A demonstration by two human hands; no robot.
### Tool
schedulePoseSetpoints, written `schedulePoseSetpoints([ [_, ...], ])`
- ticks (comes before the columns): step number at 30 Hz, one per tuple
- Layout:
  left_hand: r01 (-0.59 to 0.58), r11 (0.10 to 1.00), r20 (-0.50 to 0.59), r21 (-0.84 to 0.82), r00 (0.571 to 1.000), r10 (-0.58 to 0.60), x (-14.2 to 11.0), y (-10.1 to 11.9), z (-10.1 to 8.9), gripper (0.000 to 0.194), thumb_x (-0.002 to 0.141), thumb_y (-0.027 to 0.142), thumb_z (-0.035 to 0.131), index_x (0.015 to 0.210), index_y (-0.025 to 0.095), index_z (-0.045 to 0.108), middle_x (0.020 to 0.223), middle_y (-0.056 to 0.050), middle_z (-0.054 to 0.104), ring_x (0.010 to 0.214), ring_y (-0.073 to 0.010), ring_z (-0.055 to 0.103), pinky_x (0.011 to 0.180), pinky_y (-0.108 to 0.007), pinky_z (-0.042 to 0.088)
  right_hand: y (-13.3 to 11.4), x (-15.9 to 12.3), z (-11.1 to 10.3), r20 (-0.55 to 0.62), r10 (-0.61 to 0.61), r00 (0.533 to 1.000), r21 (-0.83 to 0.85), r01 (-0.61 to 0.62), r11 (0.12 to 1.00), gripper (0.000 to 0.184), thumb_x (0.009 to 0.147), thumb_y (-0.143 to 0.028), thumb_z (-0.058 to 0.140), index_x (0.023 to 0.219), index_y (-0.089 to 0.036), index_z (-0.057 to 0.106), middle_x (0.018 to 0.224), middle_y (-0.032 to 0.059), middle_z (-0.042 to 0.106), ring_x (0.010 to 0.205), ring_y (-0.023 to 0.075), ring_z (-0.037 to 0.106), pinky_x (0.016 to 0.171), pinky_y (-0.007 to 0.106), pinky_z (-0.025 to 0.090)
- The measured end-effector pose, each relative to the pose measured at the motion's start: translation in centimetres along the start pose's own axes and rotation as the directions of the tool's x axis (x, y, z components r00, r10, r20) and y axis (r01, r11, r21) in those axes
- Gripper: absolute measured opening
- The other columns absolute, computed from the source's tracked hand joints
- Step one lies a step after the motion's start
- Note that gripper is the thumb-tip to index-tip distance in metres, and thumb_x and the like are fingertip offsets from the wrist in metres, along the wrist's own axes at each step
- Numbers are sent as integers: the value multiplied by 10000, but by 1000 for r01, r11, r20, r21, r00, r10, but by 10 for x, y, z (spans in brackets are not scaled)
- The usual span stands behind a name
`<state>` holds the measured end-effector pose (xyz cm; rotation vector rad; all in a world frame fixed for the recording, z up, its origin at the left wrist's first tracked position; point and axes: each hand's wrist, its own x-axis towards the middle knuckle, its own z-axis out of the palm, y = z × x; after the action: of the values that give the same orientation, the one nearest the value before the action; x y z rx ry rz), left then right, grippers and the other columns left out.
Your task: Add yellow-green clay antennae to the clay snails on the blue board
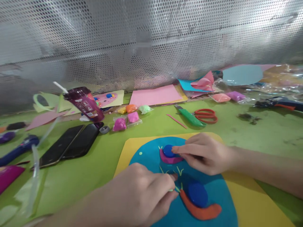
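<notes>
Purple and orange clay snail shapes lie on a blue paper oval (144, 151) over a yellow sheet (258, 201). My right hand (205, 153) rests its outstretched index fingertip on the upper blue disc (168, 151), which sits in the purple clay strip (170, 159). Low in the picture, my left hand (149, 192) is closed in a pinch; a bit of light green clay (170, 190) shows between its fingertips. Just right of it are the orange clay strip (201, 212) and the larger blue disc (198, 194). Thin green strands (180, 171) lie between the two snails.
Behind the sheet lie a green cutter (190, 116), red-handled scissors (205, 115) and bagged clay (120, 124). To the left are two dark phones (80, 142), a tilted purple cup (85, 104) and a blue glue gun (20, 149). A perforated metal panel (151, 41) stands at the back.
</notes>
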<state>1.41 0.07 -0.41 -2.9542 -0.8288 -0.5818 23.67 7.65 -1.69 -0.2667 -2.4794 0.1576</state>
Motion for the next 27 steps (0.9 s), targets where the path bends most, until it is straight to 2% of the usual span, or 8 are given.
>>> schedulePoseSetpoints([
  [8,50,998,28,-39,998,-48,2,2,0,225,922,266,356,865,201,564,715,4,668,596,-92,617,595,-166,492,0,-1,2,-5,-24,1000,-50,24,998,206,847,-113,423,999,-149,558,625,8,653,493,111,551,448,241,371],
  [19,81,995,51,-66,996,-78,5,3,-1,237,929,274,339,886,205,563,717,10,675,598,-93,627,594,-166,499,0,-2,4,19,-13,1000,-89,14,996,201,861,-138,412,971,-145,580,615,11,651,487,115,547,441,251,357],
  [27,95,993,8,-63,995,-95,1,1,-3,256,932,276,329,911,216,577,690,13,666,597,-94,624,624,-177,503,1,-3,4,38,-32,999,-112,36,993,203,862,-141,405,968,-133,578,630,23,659,497,124,554,453,257,376],
])
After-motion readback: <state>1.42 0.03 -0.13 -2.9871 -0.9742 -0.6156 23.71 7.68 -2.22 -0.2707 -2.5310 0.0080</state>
